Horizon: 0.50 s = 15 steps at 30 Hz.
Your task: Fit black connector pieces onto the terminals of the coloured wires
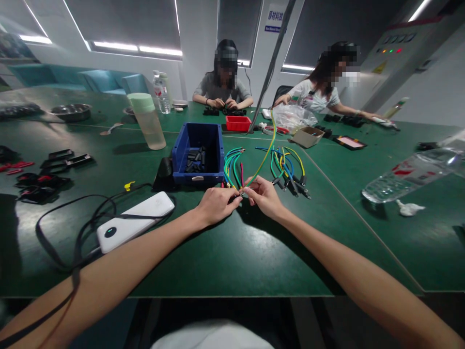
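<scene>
Head: both hands, one raised wire

hands: bare | forearms: bare | garment: white | cable: black, flat-looking, crossing left forearm

Teal armchairs, pale wall

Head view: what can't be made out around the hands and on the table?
All in the head view:
Lower end of the yellow-green wire: hidden by fingertips of the left hand and right hand.
Floor of the blue bin: partly hidden by its front wall and black pieces.
Contents of the red tray: too small.
Top of the clear bottle: cut off by the right edge.
</scene>
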Each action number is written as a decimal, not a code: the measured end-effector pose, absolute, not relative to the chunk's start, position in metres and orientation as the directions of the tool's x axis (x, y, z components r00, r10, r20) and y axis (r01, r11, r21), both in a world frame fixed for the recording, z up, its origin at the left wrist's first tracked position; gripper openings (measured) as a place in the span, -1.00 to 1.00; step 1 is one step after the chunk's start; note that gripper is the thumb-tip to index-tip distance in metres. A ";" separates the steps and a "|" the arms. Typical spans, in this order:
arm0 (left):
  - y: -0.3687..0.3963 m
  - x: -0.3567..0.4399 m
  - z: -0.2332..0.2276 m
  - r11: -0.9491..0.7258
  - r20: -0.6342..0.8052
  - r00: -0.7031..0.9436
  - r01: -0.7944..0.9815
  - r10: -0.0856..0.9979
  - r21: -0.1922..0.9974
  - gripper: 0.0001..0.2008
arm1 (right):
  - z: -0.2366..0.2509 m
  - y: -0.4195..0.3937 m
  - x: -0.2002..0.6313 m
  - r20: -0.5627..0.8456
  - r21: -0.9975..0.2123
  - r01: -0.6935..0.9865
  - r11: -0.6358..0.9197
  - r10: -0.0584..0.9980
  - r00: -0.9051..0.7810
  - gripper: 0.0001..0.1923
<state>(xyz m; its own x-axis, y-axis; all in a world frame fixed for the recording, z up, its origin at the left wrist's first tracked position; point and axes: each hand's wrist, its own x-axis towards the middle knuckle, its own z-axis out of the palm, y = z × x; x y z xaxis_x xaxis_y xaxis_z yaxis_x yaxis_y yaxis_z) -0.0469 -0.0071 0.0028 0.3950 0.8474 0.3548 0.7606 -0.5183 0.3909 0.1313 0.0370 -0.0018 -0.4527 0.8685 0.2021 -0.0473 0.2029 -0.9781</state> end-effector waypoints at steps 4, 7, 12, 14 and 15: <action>-0.006 -0.048 0.001 -0.529 0.350 0.410 0.755 0.842 0.388 -0.74 | -0.004 0.039 0.132 0.195 -0.978 -0.023 0.208 0.863 -0.465 -0.71; -0.006 -0.048 0.000 -0.524 0.340 0.410 0.756 0.846 0.392 -0.75 | -0.006 0.040 0.132 0.179 -0.982 -0.031 0.186 0.867 -0.464 -0.69; -0.006 -0.047 0.001 -0.528 0.340 0.420 0.771 0.842 0.356 -0.75 | -0.006 0.040 0.132 0.174 -0.983 -0.037 0.178 0.863 -0.474 -0.70; -0.006 -0.047 0.000 -0.530 0.347 0.419 0.771 0.839 0.353 -0.76 | -0.005 0.040 0.132 0.177 -0.983 -0.045 0.177 0.864 -0.472 -0.70; -0.006 -0.047 0.000 -0.530 0.351 0.415 0.768 0.839 0.359 -0.76 | -0.005 0.040 0.132 0.178 -0.983 -0.052 0.174 0.865 -0.470 -0.70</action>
